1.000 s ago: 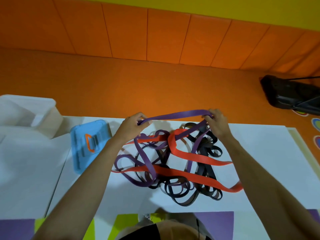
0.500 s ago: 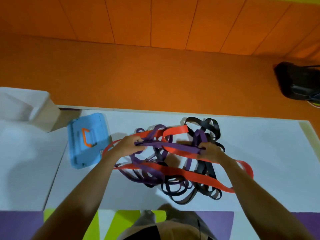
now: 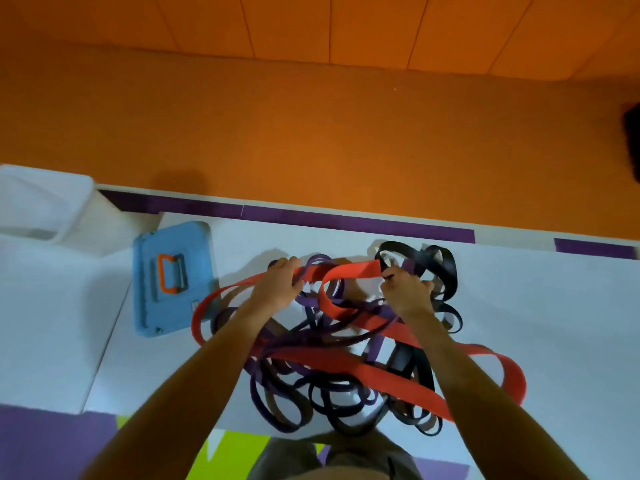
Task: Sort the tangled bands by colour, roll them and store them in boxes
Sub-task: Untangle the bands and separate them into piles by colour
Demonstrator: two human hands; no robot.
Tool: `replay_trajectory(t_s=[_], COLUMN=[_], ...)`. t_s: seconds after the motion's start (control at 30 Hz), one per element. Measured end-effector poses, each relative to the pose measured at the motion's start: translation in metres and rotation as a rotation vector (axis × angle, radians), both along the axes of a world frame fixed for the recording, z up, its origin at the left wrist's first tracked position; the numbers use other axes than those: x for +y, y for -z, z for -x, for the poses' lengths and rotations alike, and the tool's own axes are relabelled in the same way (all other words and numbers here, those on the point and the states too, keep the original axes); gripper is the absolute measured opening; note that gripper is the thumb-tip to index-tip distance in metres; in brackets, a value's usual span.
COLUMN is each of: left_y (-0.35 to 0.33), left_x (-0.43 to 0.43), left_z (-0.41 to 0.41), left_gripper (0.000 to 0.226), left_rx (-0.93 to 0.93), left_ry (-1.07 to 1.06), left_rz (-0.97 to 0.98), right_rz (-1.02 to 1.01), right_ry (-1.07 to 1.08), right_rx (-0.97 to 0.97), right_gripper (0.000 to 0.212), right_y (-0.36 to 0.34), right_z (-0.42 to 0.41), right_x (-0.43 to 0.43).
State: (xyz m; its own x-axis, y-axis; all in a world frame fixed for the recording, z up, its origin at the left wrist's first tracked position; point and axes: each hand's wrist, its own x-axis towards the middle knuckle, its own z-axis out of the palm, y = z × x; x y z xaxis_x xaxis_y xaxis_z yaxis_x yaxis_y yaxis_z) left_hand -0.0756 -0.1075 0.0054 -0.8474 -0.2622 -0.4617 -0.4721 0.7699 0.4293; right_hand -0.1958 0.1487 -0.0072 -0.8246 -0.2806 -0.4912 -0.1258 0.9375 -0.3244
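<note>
On the white tabletop (image 3: 554, 306), close in front of the person, the bands lay in one knotted heap. A wide red band (image 3: 346, 364) wound across thinner purple bands (image 3: 270, 396) on the left and black bands (image 3: 417, 255) on the right and far side. Nothing was sorted or rolled yet.

Both hands were at the far top of the heap, a short way apart, with a raised stretch of the red band between them. The left hand (image 3: 278, 289) had its fingers curled over that stretch. The right hand (image 3: 407, 292) appeared to pinch the other end, just where a black loop crossed it, though blur made the exact hold hard to read.

A closed blue box (image 3: 173, 278) with an orange handle sat to the left, and a red loop lay just beside its near corner. A white bin (image 3: 41, 202) stood farther left.

The bands looked flat, light and limp, probably stretchy and grippy against one another. A hard tug would likely stretch one and tighten the knot rather than free it. A better hold seemed to be on a stretch lying on top, with both hands feeding it out loop by loop. The red band, widest and uppermost, looked the easiest to start with.
</note>
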Motion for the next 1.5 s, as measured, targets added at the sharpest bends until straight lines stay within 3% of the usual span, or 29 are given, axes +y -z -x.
replay_trajectory(t_s=[0.1, 0.2, 0.3, 0.4, 0.47, 0.57, 0.6, 0.73, 0.8, 0.93, 1.07, 1.17, 1.3, 1.5], left_y=[0.012, 0.027, 0.037, 0.038, 0.036, 0.034, 0.034, 0.037, 0.038, 0.038, 0.026, 0.019, 0.023, 0.034], left_x=[0.011, 0.018, 0.014, 0.006, 0.0, -0.006, -0.007, -0.003, -0.001, -0.001, -0.013, -0.026, -0.045, -0.06], left_z=[0.014, 0.016, 0.005, -0.017, -0.032, -0.049, -0.054, -0.069, -0.073, -0.077, -0.063, -0.048, -0.035, -0.004], left_gripper=[0.063, 0.057, 0.036, 0.032, 0.03, 0.027, 0.027, 0.031, 0.033, 0.025, 0.016, 0.023, 0.041, 0.049], left_rx=[-0.003, 0.012, 0.129, 0.24, 0.274, 0.232, 0.206, 0.185, 0.161, 0.24, 0.317, 0.24, 0.017, -0.044], left_ry=[-0.013, 0.019, -0.042, -0.105, -0.116, -0.058, -0.022, 0.113, 0.158, 0.11, -0.143, -0.278, -0.267, -0.28], left_rz=[-0.053, 0.041, 0.105, 0.123, 0.12, 0.125, 0.124, 0.113, 0.129, 0.143, 0.085, 0.048, 0.0, -0.072], right_rz=[0.15, 0.23, 0.328, 0.412, 0.403, 0.411, 0.437, 0.597, 0.651, 0.681, 0.678, 0.679, 0.683, 0.649], right_ry=[0.026, 0.021, 0.201, 0.389, 0.394, 0.403, 0.396, 0.264, 0.181, 0.109, 0.064, 0.077, 0.064, 0.144], right_rx=[-0.105, -0.237, -0.321, -0.321, -0.239, -0.152, -0.141, -0.062, -0.013, 0.044, 0.04, 0.038, 0.075, 0.028], right_gripper=[0.06, 0.065, 0.051, 0.046, 0.04, 0.009, 0.007, 0.059, 0.074, 0.082, 0.08, 0.077, 0.065, 0.056], right_y=[0.012, 0.028, 0.039, 0.046, 0.047, 0.042, 0.039, 0.019, 0.006, -0.016, -0.03, -0.035, -0.037, -0.021], right_z=[-0.001, -0.004, -0.004, 0.001, 0.001, -0.006, -0.007, -0.009, -0.012, -0.02, -0.026, -0.033, -0.035, -0.031], right_x=[-0.012, -0.022, -0.035, -0.043, -0.046, -0.049, -0.051, -0.061, -0.064, -0.066, -0.062, -0.054, -0.041, -0.025])
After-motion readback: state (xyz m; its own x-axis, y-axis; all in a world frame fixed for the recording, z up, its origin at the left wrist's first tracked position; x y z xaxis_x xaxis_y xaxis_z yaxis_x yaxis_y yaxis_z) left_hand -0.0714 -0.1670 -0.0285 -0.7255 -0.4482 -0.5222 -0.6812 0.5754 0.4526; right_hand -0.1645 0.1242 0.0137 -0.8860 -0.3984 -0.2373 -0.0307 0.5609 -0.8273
